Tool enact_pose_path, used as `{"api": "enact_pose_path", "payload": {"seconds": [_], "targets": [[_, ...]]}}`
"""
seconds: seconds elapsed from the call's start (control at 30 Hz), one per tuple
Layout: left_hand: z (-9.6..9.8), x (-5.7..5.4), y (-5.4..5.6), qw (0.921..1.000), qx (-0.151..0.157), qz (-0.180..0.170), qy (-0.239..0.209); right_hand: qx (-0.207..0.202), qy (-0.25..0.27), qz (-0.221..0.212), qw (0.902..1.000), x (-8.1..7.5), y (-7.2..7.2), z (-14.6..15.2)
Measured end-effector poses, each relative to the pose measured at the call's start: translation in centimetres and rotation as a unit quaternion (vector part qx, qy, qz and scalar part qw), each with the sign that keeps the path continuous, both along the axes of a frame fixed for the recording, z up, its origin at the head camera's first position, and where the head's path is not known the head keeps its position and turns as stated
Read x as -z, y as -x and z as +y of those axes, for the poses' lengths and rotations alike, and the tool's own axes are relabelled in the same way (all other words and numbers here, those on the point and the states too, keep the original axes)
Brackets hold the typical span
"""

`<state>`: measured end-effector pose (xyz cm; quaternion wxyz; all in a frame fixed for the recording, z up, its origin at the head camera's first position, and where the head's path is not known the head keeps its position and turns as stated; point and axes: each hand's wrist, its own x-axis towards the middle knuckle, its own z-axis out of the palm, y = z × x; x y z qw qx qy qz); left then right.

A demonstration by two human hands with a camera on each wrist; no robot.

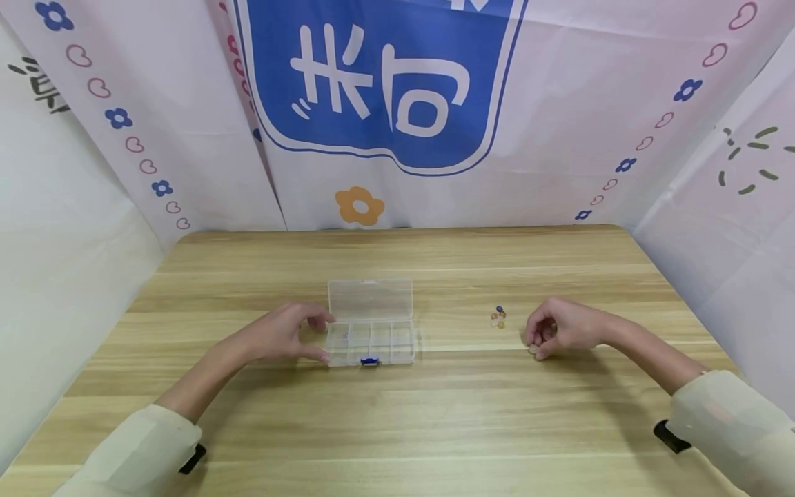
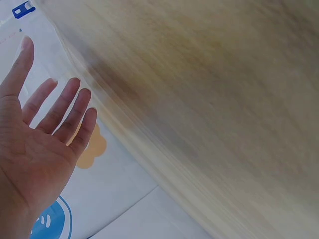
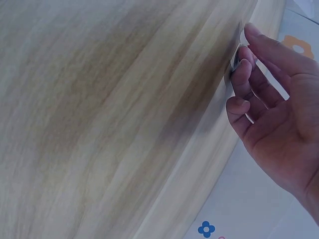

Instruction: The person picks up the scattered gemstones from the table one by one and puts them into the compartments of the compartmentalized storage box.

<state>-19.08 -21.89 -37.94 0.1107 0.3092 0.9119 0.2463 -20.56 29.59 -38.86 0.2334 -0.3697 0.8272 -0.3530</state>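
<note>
A clear plastic compartment box (image 1: 402, 351) lies on the table with its clear lid (image 1: 370, 300) raised behind it and a blue latch (image 1: 369, 361) at its front. My left hand (image 1: 282, 335) is at the box's left side, thumb by the front corner and fingertips by the back corner. In the left wrist view the left hand (image 2: 45, 139) shows loosely spread fingers. My right hand (image 1: 568, 324) pinches a small pale piece (image 1: 533, 350) just above or on the table; I cannot tell which. In the right wrist view the right hand (image 3: 279, 104) partly hides it.
Several small beads or stones (image 1: 499, 317), blue, brownish and pale, lie between the box and the right hand. The wooden table (image 1: 397, 428) meets a printed cloth (image 1: 528, 193) at its back edge. Light cloth also hangs at both sides.
</note>
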Motion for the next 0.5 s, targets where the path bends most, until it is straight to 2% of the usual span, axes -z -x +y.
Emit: {"api": "enact_pose_path", "payload": {"seconds": [0.2, 0.5], "targets": [[0.04, -0.12, -0.04, 0.9999, 0.008, 0.005, -0.005, 0.010, -0.017, -0.004, 0.9998, -0.03, 0.09, -0.17], [0.14, -0.34, -0.16, 1.0000, 0.006, 0.003, -0.005, 0.011, -0.014, -0.005, 0.9998, -0.19, 0.12, -0.40]]}}
